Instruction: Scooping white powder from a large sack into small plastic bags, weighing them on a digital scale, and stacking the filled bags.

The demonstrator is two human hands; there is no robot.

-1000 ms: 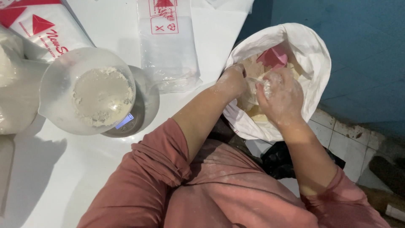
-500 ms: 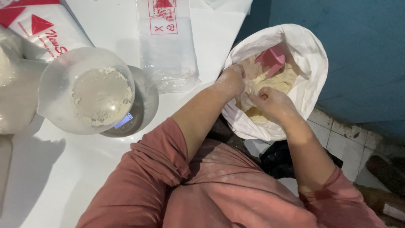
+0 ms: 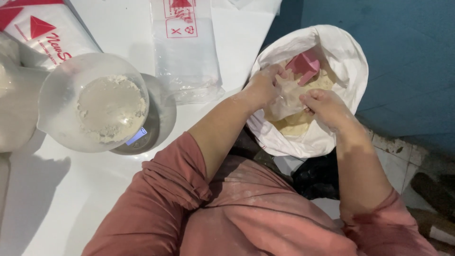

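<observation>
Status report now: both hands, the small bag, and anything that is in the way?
Left hand and right hand both grip small clear bag inside white sack. Pink scoop lies in flour, just behind. Nothing blocking.

Woven white sack [image 3: 350,61], glossy clear plastic jug [image 3: 61,90], smooth matt white table [image 3: 52,204].

both hands [image 3: 265,85] grip a clear plastic bag [image 3: 289,97] inside an open white sack [image 3: 350,71]. left of the grip, on the table, lies a flat clear packet with a red label [image 3: 182,38]; farther left, a white-and-red package [image 3: 42,28] and a scale's small blue screen [image 3: 136,137].
</observation>
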